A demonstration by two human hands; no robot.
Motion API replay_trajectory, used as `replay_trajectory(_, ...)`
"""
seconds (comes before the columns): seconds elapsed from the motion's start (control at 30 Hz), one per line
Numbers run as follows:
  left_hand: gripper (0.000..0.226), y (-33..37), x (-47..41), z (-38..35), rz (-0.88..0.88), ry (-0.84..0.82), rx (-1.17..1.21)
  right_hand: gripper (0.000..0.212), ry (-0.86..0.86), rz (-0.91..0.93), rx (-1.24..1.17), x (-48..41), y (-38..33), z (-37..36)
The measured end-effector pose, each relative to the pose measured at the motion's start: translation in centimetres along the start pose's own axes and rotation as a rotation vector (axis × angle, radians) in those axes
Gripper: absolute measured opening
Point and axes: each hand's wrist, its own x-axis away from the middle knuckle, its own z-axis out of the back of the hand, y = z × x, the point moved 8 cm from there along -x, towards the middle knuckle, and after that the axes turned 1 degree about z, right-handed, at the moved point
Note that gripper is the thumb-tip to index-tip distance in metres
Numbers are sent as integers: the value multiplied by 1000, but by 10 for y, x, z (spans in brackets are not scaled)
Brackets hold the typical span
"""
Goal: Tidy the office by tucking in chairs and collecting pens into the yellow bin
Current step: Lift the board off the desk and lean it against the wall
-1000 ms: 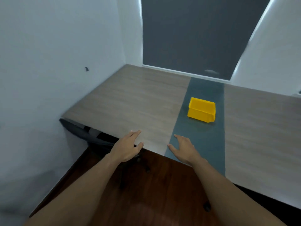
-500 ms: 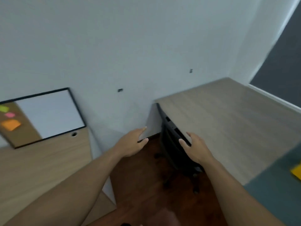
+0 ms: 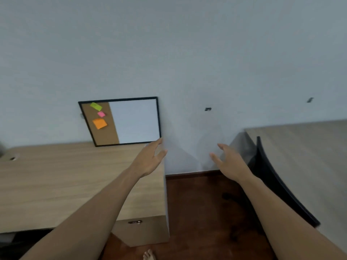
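Observation:
A black office chair (image 3: 272, 177) is pushed under the grey wood desk (image 3: 309, 156) at the right; only its curved backrest and part of the base show. My right hand (image 3: 230, 162) is held out in the air just left of the backrest, fingers spread, holding nothing. My left hand (image 3: 150, 158) hovers above the right end of a light wood desk (image 3: 56, 184), also empty with fingers apart. The yellow bin and any pens are out of view.
A framed cork and white board (image 3: 122, 121) with coloured sticky notes leans on the wall at the back of the left desk. A drawer unit (image 3: 142, 231) stands under that desk. Dark wood floor (image 3: 197, 207) runs between the desks. A bare foot (image 3: 149, 255) shows below.
The view has swung left, from the grey desk with the yellow bin to the wall and left desk. Both hands stay raised and empty; the chair now lies right of my right hand.

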Motion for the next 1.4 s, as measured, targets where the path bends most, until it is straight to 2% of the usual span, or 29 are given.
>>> replay_trajectory(0.3, 65, -152, -70, 150, 218, 168, 162, 74, -75, 48, -75, -143, -121, -85)
replay_trajectory(0.67, 55, -278, -142, 263, 437, 318, 260, 70, -146, 24, -147, -267, -194, -171)
replay_trajectory(1.13, 75, -391, -235, 315, 702, 467, 355, 76, -235, -114, -132, -419, -201, -236)
replay_trajectory(1.3, 97, -426, -273, 314, 781, 427, 459, 83, -293, -202, -125, -456, -185, -260)
replay_trajectory(1.4, 106, -448, -289, 310, 813, 406, 479, 79, -296, -232, -134, -472, -178, -270)
